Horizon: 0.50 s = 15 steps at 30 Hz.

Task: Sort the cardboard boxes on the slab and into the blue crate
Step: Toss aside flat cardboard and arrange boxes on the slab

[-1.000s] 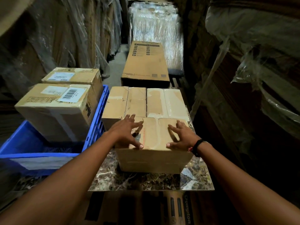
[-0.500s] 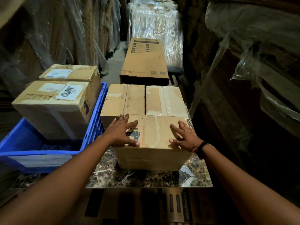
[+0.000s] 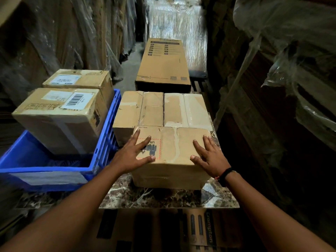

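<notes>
Both hands lie flat on the top of the nearest cardboard box [image 3: 174,142], with the fingers spread and straight, and neither one grips anything. Left hand [image 3: 134,153] covers the left part of the top, partly over a red dashed label [image 3: 154,148] with dark print, and its thumb lies along the front edge. Right hand [image 3: 209,155] rests on the right part of the same top, well apart from the left one, and a black band [image 3: 226,174] is on its wrist.

This box stands on a brown marble slab [image 3: 163,197], whose front strip is bare. Under the near edge of the slab there is a printed carton [image 3: 200,231].

To the left, just beside the slab, stands the blue crate [image 3: 45,170]. It holds two cardboard boxes: a near crate box [image 3: 60,120] with a barcode sticker on top, and a far crate box [image 3: 80,79] with a white label, touching it from behind.

Behind the box under the hands, two more boxes stand side by side on the slab, touching it: the rear left box [image 3: 138,108] and the rear right box [image 3: 185,110], both with tape on the top.

Farther away lies a long flat carton [image 3: 163,66], and behind it a stack wrapped in clear film [image 3: 178,20]. Goods covered with plastic sheets [image 3: 291,51] stand on both sides of the aisle.
</notes>
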### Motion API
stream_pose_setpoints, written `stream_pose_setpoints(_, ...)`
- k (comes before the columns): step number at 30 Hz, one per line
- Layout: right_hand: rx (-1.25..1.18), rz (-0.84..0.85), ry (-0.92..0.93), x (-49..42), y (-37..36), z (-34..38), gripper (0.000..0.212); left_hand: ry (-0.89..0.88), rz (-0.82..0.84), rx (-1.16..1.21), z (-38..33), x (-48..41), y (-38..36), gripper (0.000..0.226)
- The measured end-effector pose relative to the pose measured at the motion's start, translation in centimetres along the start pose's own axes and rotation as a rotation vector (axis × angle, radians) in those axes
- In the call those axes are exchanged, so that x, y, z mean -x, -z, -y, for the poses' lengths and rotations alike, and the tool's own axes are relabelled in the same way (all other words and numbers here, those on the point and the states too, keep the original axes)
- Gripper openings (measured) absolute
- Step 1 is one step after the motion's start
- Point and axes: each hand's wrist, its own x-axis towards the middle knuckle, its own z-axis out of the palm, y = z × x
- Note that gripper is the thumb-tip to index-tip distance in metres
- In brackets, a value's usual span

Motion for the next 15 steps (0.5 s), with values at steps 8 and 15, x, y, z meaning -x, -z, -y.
stream_pose_setpoints(8, -1.231, -0.310, -0.423, 3.4, -2.8, 0.6, 0.085, 0.176, -0.124, 0.434, -0.7, 0.6, -1.0, 0.094)
stream_pose_setpoints(15, -1.453, -0.220, -0.505, 4.6, -4.8, 0.9, 0.053, 0.437, -0.304, 0.846, -1.5, 0.6, -2.6, 0.083)
